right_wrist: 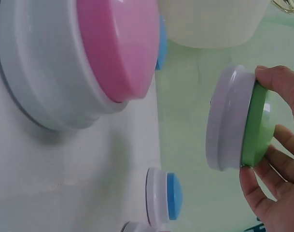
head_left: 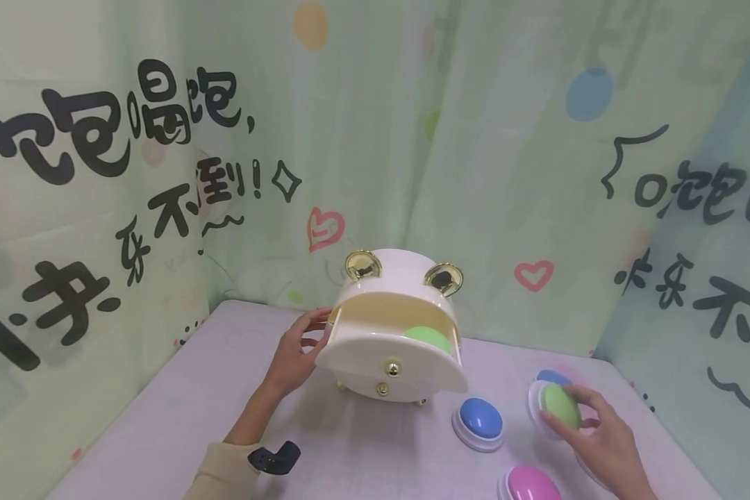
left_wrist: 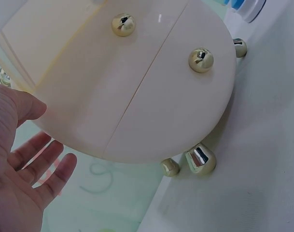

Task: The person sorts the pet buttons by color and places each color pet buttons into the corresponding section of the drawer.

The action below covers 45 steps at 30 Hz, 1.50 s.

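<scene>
A white frog-like drawer box [head_left: 405, 267] with gold-rimmed ears stands on the table, its upper drawer [head_left: 356, 355] pulled out. Inside that drawer shows the green dome [head_left: 430, 337] of a round button. My left hand [head_left: 294, 357] is at the box's left side; in the left wrist view its thumb [left_wrist: 33, 107] lies by the drawer's edge and the other fingers extend loosely below. My right hand [head_left: 609, 437] pinches a green push button [head_left: 561, 406] with a white base, tilted and held above the table in the right wrist view.
A blue button [head_left: 481, 418] sits right of the box, with a pink button [head_left: 533, 484] nearer the front edge. Another blue button [head_left: 553, 377] is partly hidden behind the held one. Printed curtains [head_left: 375, 139] hang around the table [head_left: 225, 389].
</scene>
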Available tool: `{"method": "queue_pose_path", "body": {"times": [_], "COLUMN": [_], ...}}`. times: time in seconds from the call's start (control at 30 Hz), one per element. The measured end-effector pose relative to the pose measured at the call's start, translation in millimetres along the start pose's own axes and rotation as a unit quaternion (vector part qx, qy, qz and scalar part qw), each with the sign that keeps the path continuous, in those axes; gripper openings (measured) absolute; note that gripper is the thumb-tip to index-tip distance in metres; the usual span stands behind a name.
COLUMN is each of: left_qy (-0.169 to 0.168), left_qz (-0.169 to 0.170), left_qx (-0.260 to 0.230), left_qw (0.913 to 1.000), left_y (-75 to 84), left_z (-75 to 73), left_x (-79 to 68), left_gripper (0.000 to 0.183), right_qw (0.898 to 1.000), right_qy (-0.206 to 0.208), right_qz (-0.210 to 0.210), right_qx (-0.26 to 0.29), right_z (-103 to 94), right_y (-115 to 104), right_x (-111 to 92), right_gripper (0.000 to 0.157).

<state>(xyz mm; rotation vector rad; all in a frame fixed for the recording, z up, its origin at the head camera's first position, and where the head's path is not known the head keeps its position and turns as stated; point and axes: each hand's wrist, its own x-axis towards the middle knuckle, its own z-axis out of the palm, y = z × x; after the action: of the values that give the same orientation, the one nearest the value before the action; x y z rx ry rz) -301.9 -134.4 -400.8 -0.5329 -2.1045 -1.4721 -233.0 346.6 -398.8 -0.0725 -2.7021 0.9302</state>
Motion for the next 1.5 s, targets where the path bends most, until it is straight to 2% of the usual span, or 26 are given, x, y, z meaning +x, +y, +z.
{"method": "queue_pose_path", "body": {"times": [0.63, 1.07, 1.5], "left_qy": [0.000, 0.001, -0.001], "left_qz": [-0.001, 0.002, -0.009], "left_qx": [0.005, -0.004, -0.004], "left_qw": [1.0000, 1.0000, 1.0000], "left_y": [-1.2, -2.0, 0.4], "left_z": [0.8, 0.1, -0.5], "left_x": [0.7, 0.6, 0.0], "left_gripper": [0.045, 0.044, 0.045], "right_qw": [0.997, 0.994, 0.987], "right_qy": [0.055, 0.075, 0.097], "right_qz": [-0.037, -0.051, -0.090], "right_qx": [0.028, 0.058, 0.086], "right_z": [1.7, -3.0, -4.2], "right_y": [-29, -51, -72], "right_x": [-8, -13, -16], "right_gripper": [0.074, 0.073, 0.068]}}
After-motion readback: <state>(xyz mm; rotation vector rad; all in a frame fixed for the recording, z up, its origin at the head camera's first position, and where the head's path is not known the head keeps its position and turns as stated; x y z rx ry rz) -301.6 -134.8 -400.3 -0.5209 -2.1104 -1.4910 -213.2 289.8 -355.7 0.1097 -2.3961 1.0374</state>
